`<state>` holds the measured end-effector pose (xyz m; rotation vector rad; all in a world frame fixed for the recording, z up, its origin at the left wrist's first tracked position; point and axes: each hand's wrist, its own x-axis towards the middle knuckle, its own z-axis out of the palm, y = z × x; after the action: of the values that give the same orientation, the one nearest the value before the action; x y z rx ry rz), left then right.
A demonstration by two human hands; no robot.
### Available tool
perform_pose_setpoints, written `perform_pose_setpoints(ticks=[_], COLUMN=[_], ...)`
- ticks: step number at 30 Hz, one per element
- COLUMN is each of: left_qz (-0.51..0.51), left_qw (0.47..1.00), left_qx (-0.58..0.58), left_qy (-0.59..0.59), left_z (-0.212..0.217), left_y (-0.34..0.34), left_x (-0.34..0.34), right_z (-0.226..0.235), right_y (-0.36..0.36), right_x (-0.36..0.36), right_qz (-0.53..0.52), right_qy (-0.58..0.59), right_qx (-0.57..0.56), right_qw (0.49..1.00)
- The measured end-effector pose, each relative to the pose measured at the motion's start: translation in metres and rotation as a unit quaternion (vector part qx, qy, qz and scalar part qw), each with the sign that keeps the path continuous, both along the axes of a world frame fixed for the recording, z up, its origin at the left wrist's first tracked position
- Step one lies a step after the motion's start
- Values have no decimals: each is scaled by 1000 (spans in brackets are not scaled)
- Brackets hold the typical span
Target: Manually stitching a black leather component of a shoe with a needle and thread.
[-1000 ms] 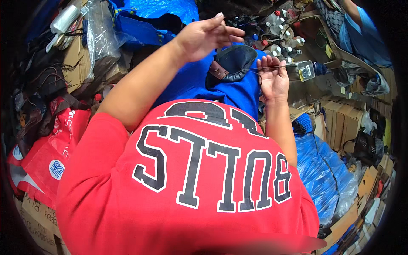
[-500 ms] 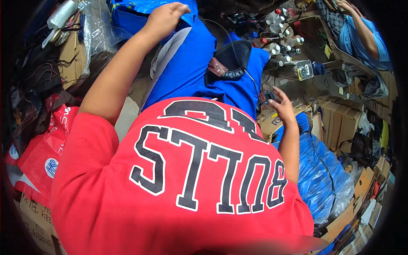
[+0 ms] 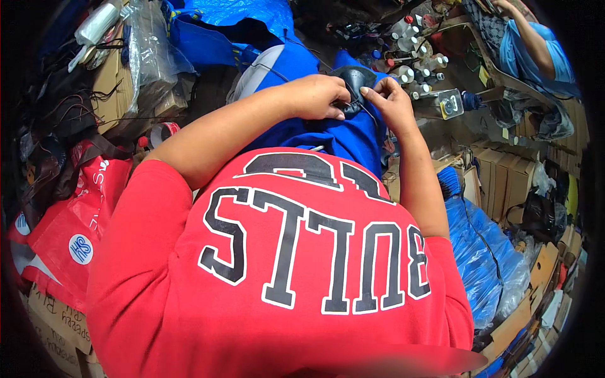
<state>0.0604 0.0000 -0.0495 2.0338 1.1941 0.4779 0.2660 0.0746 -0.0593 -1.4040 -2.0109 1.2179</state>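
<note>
Fingers of the left hand (image 3: 320,97) are curled in, thumb and fingertips close together at the near edge of a black leather shoe upper (image 3: 359,80). Whether they pinch the thread or a tool between them cannot be told at this scale.

Right hand (image 3: 394,106): thumb stretched toward the left hand, its tip at the leather; remaining fingers bent, with a gap between thumb and forefinger. A firm grip cannot be confirmed.

Position of shoe upper: on the blue cloth (image 3: 359,143) over the person's lap, between the two hands and partly covered by the left. Dark thread (image 3: 277,74) loops across the cloth beyond the left wrist.

Surroundings: capped clear bottles (image 3: 435,62) stand in a cluster beyond the right hand; a clear rectangular container (image 3: 446,104) lies just beside them. Blue plastic-wrapped bundle (image 3: 469,252) to the right of the torso — red bag (image 3: 66,242) at far left. Upper right: another person's blue sleeve (image 3: 558,60), arm bent, well apart from the work.
</note>
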Motion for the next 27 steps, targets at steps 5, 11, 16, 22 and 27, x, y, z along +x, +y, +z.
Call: perform_pose_setpoints(ticks=[5,11,16,22,27], left_qz=[116,126,179,26,-14], left_qw=[988,985,978,978,985], left_qx=[70,50,30,-146,-143], left_qy=[-75,-104,-107,-147,-92], left_z=[0,-24,-33,-8,9], left_y=[14,33,38,67,75], left_x=[-4,35,33,6,0], right_z=[27,36,71,60,52], right_y=[-21,-38,-54,-56,-47], right_x=[3,7,28,38,23], right_qz=[37,135,156,7,75], right_qy=[-3,-36,11,85,-11], right_qx=[4,13,15,-55,78], right_qw=[999,990,988,995,994])
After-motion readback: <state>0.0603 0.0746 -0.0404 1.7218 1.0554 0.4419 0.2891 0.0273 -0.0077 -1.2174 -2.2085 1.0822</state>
